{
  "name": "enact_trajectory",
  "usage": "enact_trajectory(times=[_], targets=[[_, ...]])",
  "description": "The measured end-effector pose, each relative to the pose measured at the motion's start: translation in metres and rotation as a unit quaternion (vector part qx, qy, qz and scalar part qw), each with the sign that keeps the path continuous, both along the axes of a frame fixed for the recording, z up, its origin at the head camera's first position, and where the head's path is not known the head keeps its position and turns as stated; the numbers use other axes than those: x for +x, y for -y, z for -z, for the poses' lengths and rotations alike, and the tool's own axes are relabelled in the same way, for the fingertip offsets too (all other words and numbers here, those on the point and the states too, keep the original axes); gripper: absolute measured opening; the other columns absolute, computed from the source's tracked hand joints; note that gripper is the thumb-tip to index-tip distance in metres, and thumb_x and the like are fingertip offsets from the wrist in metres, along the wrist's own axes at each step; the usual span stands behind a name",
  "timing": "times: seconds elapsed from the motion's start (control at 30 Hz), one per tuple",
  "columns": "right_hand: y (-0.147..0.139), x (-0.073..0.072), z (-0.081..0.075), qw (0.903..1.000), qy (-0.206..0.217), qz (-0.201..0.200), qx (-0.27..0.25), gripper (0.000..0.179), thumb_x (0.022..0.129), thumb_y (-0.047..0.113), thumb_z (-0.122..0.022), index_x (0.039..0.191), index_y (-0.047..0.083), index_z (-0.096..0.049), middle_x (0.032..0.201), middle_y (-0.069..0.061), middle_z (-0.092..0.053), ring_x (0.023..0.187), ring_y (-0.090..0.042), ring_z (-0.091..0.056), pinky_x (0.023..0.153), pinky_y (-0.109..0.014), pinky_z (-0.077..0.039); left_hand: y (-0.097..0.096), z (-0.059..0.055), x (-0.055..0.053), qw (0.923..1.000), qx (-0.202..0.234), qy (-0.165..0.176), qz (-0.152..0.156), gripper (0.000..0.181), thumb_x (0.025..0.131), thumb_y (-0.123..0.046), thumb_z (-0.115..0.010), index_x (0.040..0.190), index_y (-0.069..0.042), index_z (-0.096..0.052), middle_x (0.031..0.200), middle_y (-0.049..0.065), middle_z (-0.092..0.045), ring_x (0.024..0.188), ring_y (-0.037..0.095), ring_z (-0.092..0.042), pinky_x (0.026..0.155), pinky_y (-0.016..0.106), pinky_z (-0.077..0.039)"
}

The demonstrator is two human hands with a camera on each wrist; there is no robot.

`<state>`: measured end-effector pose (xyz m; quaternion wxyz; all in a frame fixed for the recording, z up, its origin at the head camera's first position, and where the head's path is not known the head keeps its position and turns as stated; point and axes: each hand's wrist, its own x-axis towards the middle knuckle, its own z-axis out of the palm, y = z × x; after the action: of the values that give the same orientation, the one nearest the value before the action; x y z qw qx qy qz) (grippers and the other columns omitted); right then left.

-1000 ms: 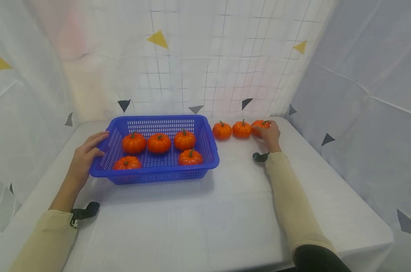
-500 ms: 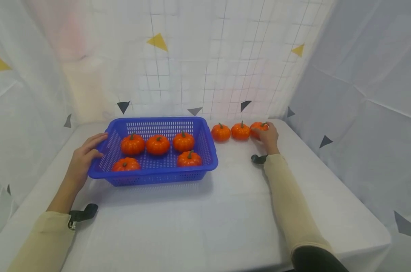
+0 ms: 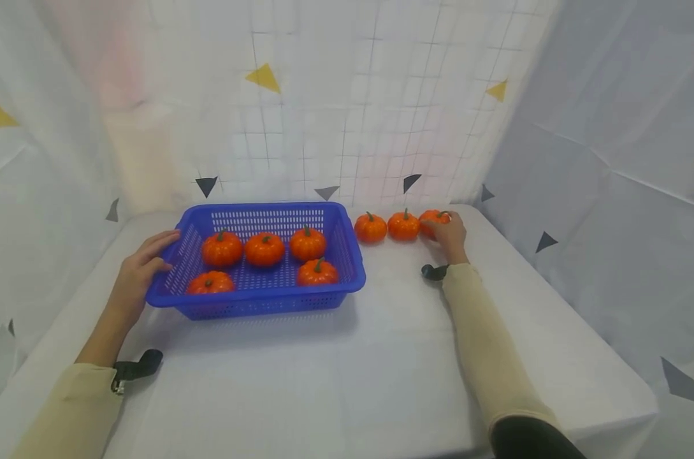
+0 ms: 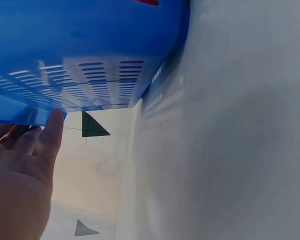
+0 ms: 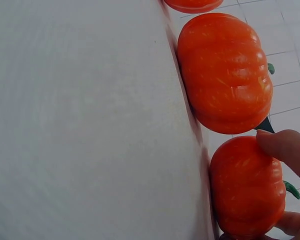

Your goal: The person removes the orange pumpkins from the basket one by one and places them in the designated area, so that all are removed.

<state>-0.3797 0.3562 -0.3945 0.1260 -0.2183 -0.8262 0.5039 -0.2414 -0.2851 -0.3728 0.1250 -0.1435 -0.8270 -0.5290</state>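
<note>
A blue plastic basket [image 3: 266,294] with slotted walls stands on the table at centre left, several small orange pumpkins inside, one of them a pumpkin [image 3: 264,249] in the middle. My left hand [image 3: 136,275] holds the basket's left rim; the left wrist view shows its fingers [image 4: 51,135] up against the rim. My right hand [image 3: 451,237] grips the rightmost pumpkin [image 5: 247,190] of a row of three, thumb on one side and a finger on the other. That pumpkin rests on the table. Next to it are a middle pumpkin [image 3: 403,225] and a left pumpkin [image 3: 371,227].
The white-covered table [image 3: 301,389] reaches back to a pale sheet wall [image 3: 301,140] with grid lines and triangles. Another sheet [image 3: 616,191] hangs along the right side. A dark wrist device [image 3: 140,365] sits at the left cuff, another dark device [image 3: 434,273] at the right.
The whole head view has shifted slightly, so everything sits a little lower and further left. Both hands keep their places on the basket and the rightmost pumpkin.
</note>
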Motion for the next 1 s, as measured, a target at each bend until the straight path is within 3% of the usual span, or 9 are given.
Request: enact_trajectory(times=[0.33,0.63,0.9,1.0], targets=[[0.000,0.001,0.006,0.9999,0.016,-0.002,-0.002,0.094,0.096,0.037,-0.073,0.166,0.006,-0.017,0.166,-0.020,-0.027,0.148,-0.037,-0.033,0.120,-0.047,-0.029,-0.001,0.003,0.008,0.9999,-0.009,-0.014,0.002,0.049,0.106,-0.007,-0.043,0.154,0.000,-0.048,0.163,0.014,-0.037,0.152,0.029,-0.030,0.122,0.035,-0.024],[0.000,-0.002,-0.004,0.9998,0.016,0.007,-0.010,0.095,0.096,0.036,-0.072,0.166,0.007,-0.016,0.167,-0.019,-0.025,0.149,-0.036,-0.031,0.120,-0.047,-0.029,-0.003,0.000,0.007,1.0000,0.003,-0.009,0.002,0.049,0.106,-0.008,-0.042,0.155,-0.002,-0.048,0.164,0.010,-0.038,0.152,0.027,-0.030,0.122,0.036,-0.024],[0.006,-0.001,-0.014,0.9998,-0.008,0.018,-0.008,0.090,0.097,0.030,-0.071,0.166,0.006,-0.018,0.167,-0.020,-0.024,0.149,-0.038,-0.030,0.120,-0.048,-0.029,-0.001,-0.003,0.006,0.9996,0.001,-0.026,0.007,0.048,0.106,-0.007,-0.043,0.154,-0.003,-0.049,0.163,0.010,-0.039,0.151,0.023,-0.031,0.116,0.019,-0.026],[0.006,0.000,-0.016,0.9994,-0.020,0.028,0.000,0.087,0.097,0.027,-0.070,0.165,0.007,-0.021,0.167,-0.020,-0.025,0.149,-0.039,-0.029,0.120,-0.049,-0.028,-0.002,-0.002,0.003,0.9997,0.003,-0.020,0.009,0.049,0.106,-0.007,-0.043,0.154,-0.003,-0.049,0.163,0.010,-0.039,0.151,0.023,-0.031,0.116,0.019,-0.026]])
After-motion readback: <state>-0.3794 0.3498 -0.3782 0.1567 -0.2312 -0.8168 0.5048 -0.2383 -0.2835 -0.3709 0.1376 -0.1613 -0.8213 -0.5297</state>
